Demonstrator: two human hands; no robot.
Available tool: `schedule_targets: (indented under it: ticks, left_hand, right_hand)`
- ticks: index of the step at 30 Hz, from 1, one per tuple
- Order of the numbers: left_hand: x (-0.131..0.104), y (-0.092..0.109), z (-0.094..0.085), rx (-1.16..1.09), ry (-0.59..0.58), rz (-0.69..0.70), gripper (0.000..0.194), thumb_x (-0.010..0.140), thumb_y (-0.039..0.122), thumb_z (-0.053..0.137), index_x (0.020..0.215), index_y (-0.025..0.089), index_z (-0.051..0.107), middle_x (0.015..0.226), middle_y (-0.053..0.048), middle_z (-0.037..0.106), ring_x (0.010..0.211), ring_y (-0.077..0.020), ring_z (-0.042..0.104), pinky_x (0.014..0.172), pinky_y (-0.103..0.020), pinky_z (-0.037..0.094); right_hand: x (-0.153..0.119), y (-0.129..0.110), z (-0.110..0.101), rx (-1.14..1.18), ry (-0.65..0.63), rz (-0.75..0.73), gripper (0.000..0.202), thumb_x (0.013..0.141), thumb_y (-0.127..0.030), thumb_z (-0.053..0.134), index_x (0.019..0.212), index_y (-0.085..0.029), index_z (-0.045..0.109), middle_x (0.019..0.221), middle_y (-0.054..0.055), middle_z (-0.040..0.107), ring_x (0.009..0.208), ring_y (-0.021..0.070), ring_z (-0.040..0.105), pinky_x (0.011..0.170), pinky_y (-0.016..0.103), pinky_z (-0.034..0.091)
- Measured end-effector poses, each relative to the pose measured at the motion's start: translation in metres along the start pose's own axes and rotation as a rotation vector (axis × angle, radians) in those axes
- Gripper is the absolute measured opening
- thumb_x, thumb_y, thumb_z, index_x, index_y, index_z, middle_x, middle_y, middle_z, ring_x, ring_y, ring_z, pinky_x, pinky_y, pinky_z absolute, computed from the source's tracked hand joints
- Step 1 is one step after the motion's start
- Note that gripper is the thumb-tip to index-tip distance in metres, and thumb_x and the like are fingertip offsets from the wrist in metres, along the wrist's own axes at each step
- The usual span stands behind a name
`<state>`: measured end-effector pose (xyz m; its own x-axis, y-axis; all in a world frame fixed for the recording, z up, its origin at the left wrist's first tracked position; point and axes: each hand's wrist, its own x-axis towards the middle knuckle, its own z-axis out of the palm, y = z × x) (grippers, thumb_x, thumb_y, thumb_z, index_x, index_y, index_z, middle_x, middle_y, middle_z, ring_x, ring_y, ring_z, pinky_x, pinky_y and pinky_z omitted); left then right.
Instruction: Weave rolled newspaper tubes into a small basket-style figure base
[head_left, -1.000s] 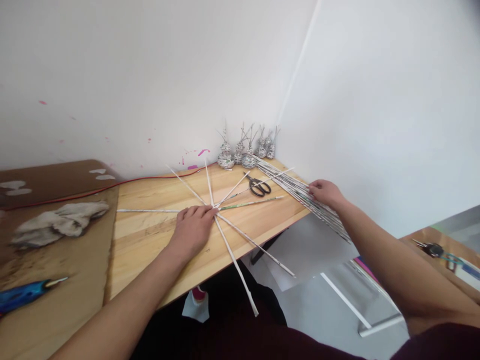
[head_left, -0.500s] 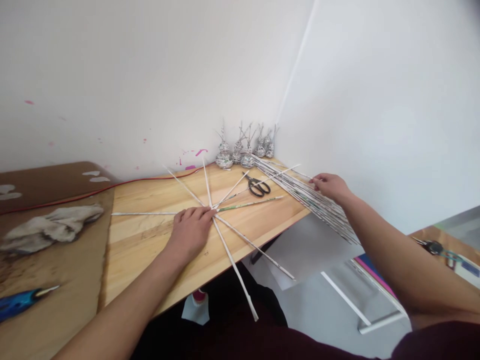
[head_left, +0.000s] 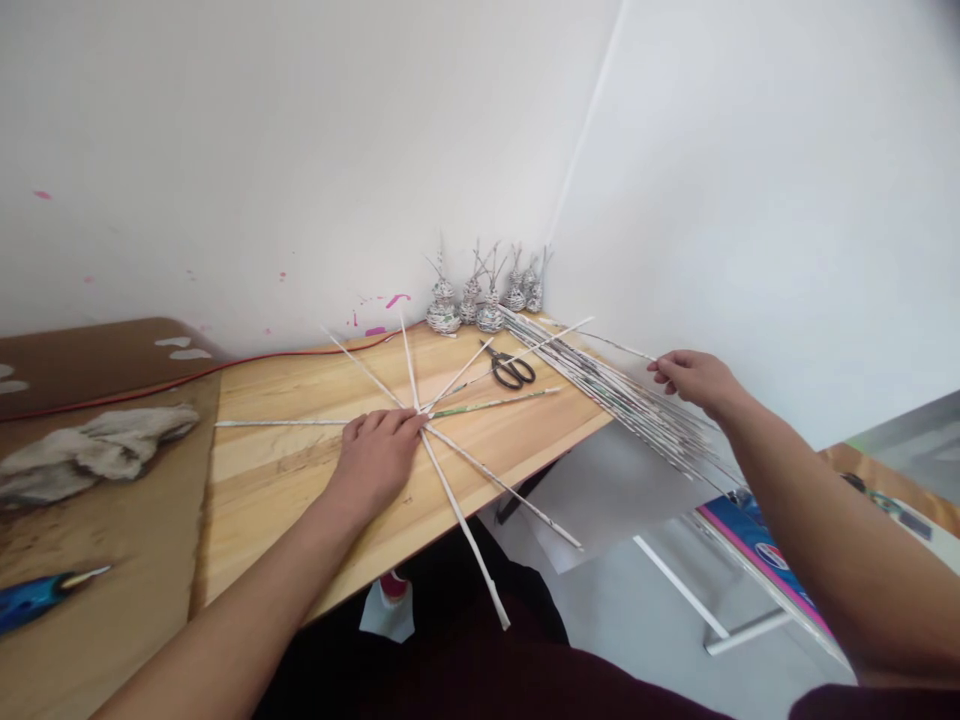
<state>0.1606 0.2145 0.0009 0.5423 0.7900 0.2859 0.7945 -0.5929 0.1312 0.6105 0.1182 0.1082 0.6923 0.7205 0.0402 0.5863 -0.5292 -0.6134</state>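
Observation:
Thin rolled-paper sticks cross at one hub on the wooden table and fan out like spokes. Over that hub lies my left hand, its fingers closed on the crossing; the hub itself is partly hidden beneath them. Away to the right, my right hand pinches the near end of a single paper stick. This stick slants above a bundle of paper sticks that juts past the table's right edge. Black-handled scissors lie between the spokes and the bundle.
Several gourd-shaped woven paper pieces stand against the wall. On the left, cardboard carries a dirty white glove and a blue-handled tool. A red cable runs along the wall. Lower right is a white-framed stand.
My right hand has moved right and slightly toward me, drawing the pinched stick along. My left hand remains on the hub. The view has shifted a little.

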Motion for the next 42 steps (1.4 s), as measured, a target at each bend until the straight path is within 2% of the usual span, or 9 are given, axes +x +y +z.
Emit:
schedule_targets:
  ticks: [6,13,19,24,28,32,35,38,42]
  left_hand:
    - [0.000,0.001,-0.002,-0.008,-0.008,-0.020,0.036,0.099,0.035,0.036,0.126,0.034,0.059,0.132,-0.001,0.061,0.117,-0.0239,0.050,0.101,-0.043,0.029]
    - [0.001,0.003,-0.003,-0.012,-0.015,-0.039,0.036,0.099,0.034,0.036,0.126,0.035,0.060,0.132,0.000,0.061,0.118,-0.0233,0.050,0.099,-0.043,0.031]
    - [0.000,0.001,-0.001,0.003,-0.004,-0.020,0.036,0.098,0.033,0.037,0.127,0.034,0.059,0.133,0.000,0.060,0.117,-0.0232,0.050,0.099,-0.042,0.031]
    - [0.001,0.001,-0.002,0.001,-0.006,-0.028,0.036,0.098,0.033,0.037,0.126,0.035,0.059,0.132,0.000,0.061,0.117,-0.0233,0.050,0.098,-0.041,0.032]
    - [0.001,0.001,-0.001,-0.003,0.000,-0.029,0.036,0.098,0.034,0.037,0.126,0.035,0.060,0.132,0.000,0.061,0.117,-0.0232,0.050,0.098,-0.042,0.032]
    - [0.001,0.002,-0.001,-0.011,-0.003,-0.025,0.036,0.098,0.034,0.037,0.126,0.034,0.059,0.132,-0.001,0.061,0.118,-0.0233,0.050,0.098,-0.042,0.032]
    - [0.001,0.002,-0.002,-0.012,-0.001,-0.026,0.036,0.098,0.034,0.037,0.127,0.033,0.059,0.132,-0.001,0.061,0.118,-0.0235,0.050,0.098,-0.043,0.032]
    - [0.000,0.003,-0.003,-0.016,-0.007,-0.029,0.036,0.098,0.034,0.037,0.127,0.034,0.059,0.133,-0.001,0.060,0.119,-0.0231,0.050,0.099,-0.043,0.032]
    - [0.000,0.003,-0.004,-0.029,-0.017,-0.043,0.036,0.098,0.034,0.037,0.127,0.034,0.059,0.133,-0.001,0.060,0.119,-0.0226,0.050,0.101,-0.043,0.031]
  right_hand:
    - [0.002,0.011,0.034,0.350,0.042,0.184,0.011,0.081,-0.019,0.054,0.072,-0.016,0.059,0.086,0.008,0.067,0.059,0.0106,0.057,0.043,0.020,0.039]
    - [0.017,0.000,0.070,0.424,-0.032,0.126,0.011,0.080,-0.021,0.060,0.069,-0.017,0.059,0.075,0.004,0.066,0.061,0.0108,0.059,0.058,0.024,0.055]
    - [0.043,-0.023,0.087,0.353,-0.073,0.078,0.021,0.069,-0.018,0.076,0.060,-0.017,0.057,0.056,-0.001,0.059,0.054,0.0117,0.059,0.058,0.024,0.053]
    - [0.057,-0.048,0.110,0.332,-0.089,0.022,0.020,0.079,-0.022,0.069,0.064,-0.018,0.056,0.062,-0.001,0.061,0.057,0.0093,0.059,0.060,0.020,0.052]
    - [0.058,-0.054,0.109,0.273,-0.087,-0.039,0.016,0.083,-0.024,0.062,0.069,-0.018,0.058,0.068,0.000,0.065,0.062,0.0098,0.060,0.062,0.021,0.051]
    - [0.050,-0.042,0.093,0.107,-0.031,-0.085,0.019,0.070,-0.031,0.073,0.064,-0.018,0.061,0.066,0.002,0.063,0.069,0.0156,0.059,0.066,0.026,0.047]
    - [0.044,-0.031,0.091,-0.151,0.016,-0.169,0.028,0.065,-0.043,0.076,0.068,-0.019,0.062,0.073,0.002,0.065,0.073,0.0172,0.058,0.066,0.027,0.042]
    - [0.044,-0.026,0.097,-0.318,0.036,-0.229,0.031,0.068,-0.049,0.071,0.074,-0.019,0.063,0.079,0.003,0.067,0.074,0.0171,0.058,0.064,0.027,0.040]
    - [0.053,-0.021,0.099,-0.408,0.068,-0.198,0.027,0.075,-0.046,0.064,0.074,-0.020,0.064,0.079,0.004,0.068,0.074,0.0182,0.058,0.063,0.027,0.038]
